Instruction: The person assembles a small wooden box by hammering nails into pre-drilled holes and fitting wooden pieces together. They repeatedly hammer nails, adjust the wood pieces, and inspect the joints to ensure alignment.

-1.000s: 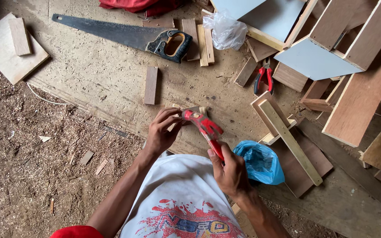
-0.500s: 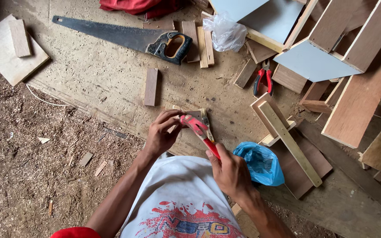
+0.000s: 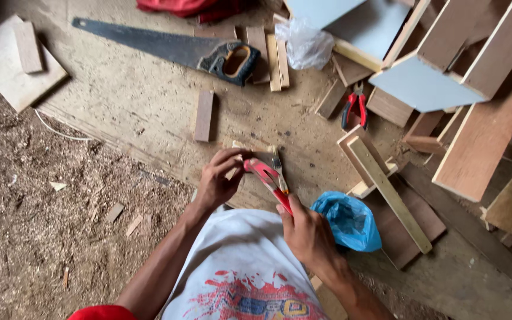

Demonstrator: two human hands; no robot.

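Note:
My right hand (image 3: 307, 232) grips the red handle of a claw hammer (image 3: 269, 178), whose metal head lies just beyond my left fingers. My left hand (image 3: 220, 178) pinches a small piece of light wood (image 3: 236, 166) against the wooden floor board, right beside the hammer head. Whether a nail sits under the fingers is hidden. A blue plastic bag (image 3: 348, 220) lies just right of my right hand. My lap in a white printed shirt fills the bottom centre.
A hand saw (image 3: 179, 52) lies at the top, a short wood block (image 3: 204, 115) below it. Red pliers (image 3: 355, 108), a clear plastic bag (image 3: 306, 44), stacked boards and a long strip (image 3: 389, 192) crowd the right. Sawdust covers the ground at left.
The hammer has swung down a little toward the small wood piece. My left hand stays pinched on it; my right hand shifted slightly.

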